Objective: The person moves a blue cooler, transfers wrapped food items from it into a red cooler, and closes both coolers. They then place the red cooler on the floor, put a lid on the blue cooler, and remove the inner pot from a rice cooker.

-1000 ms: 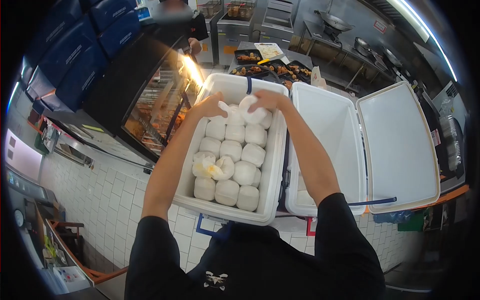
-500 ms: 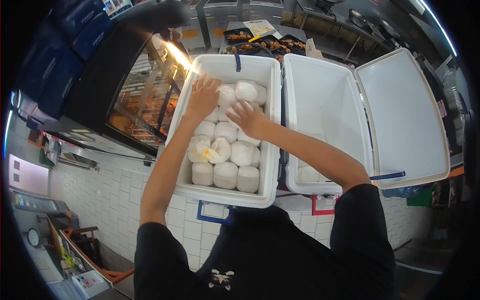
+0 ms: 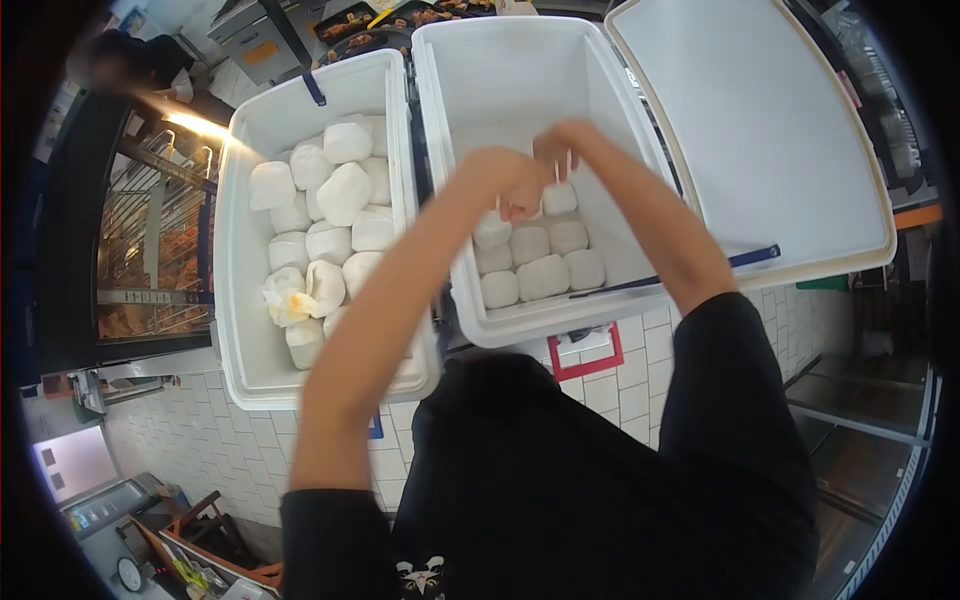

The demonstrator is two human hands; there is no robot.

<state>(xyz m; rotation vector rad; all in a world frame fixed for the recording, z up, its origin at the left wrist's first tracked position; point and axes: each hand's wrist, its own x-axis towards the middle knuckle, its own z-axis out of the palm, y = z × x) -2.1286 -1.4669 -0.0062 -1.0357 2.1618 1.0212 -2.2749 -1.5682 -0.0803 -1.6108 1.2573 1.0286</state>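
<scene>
Both hands are inside the right white cooler box. My left hand bends downward, blurred, its fingers curled and partly hidden; whether it grips anything cannot be made out. Just to its right, my right hand hangs with fingers pointing down and slightly apart. Beneath them, rounded white paper-wrapped bundles sit in rows on the cooler floor; one wrapped bundle is right below my right fingers. The left white cooler box holds a heap of similar white bundles. One loosened wrapper there has a yellow stain.
The open cooler lid leans out on the right, with a blue strap across its lower edge. A lit food warmer stands left, a person behind it. Black food trays lie beyond the coolers.
Both hands have moved from the left cooler into the right one. The view has shifted right and down. More bundles now show in the right cooler.
</scene>
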